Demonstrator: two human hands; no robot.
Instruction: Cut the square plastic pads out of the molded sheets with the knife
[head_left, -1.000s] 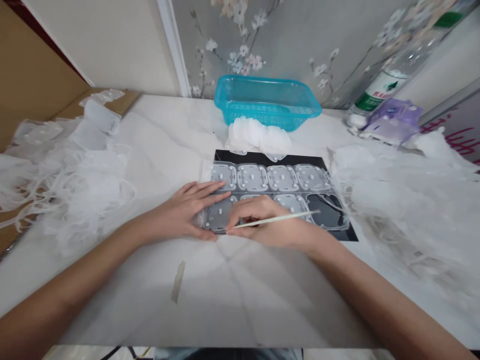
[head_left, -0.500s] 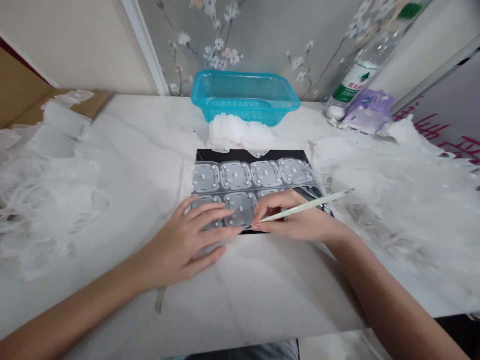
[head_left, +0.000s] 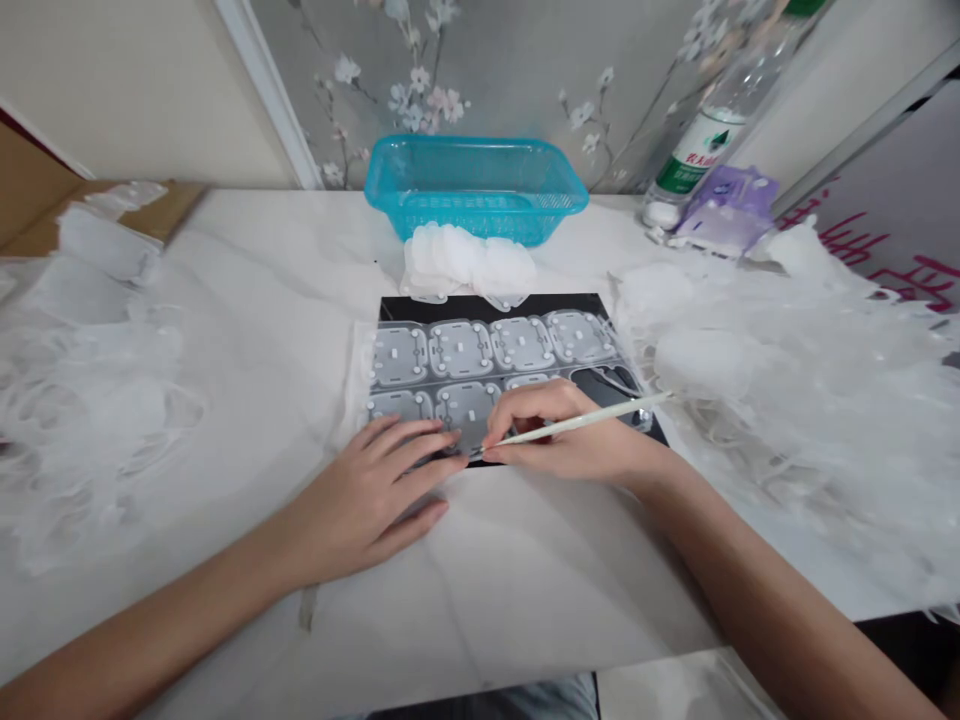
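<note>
My right hand (head_left: pixel 559 430) grips a slim pale-green pen-like tool (head_left: pixel 622 408) between thumb and fingers. Its small dark tip points down at the near edge of a black board (head_left: pixel 491 308). On that board lies a clear sheet with two rows of rounded-square pieces (head_left: pixel 460 348), marked with small pale dots and slots. My left hand (head_left: pixel 386 490) lies with fingers spread over the lower left pieces, its fingertips close to the tool's tip. The right hand covers part of the lower row. At the right end of that row, black shows through a cut-out opening (head_left: pixel 604 385).
Behind the board, a stack of white translucent pieces (head_left: pixel 465 260) lies before a blue plastic basket (head_left: pixel 472 150). Heaps of clear film scraps lie left (head_left: pixel 97 380) and right (head_left: pixel 810 390). A water bottle (head_left: pixel 701 150) and a purple packet (head_left: pixel 731 210) stand at the back right.
The view has shifted slightly, so everything sits a little further left. The tool's tip has moved slightly along the near edge, close to the left fingertips. Both hands otherwise keep their pose.
</note>
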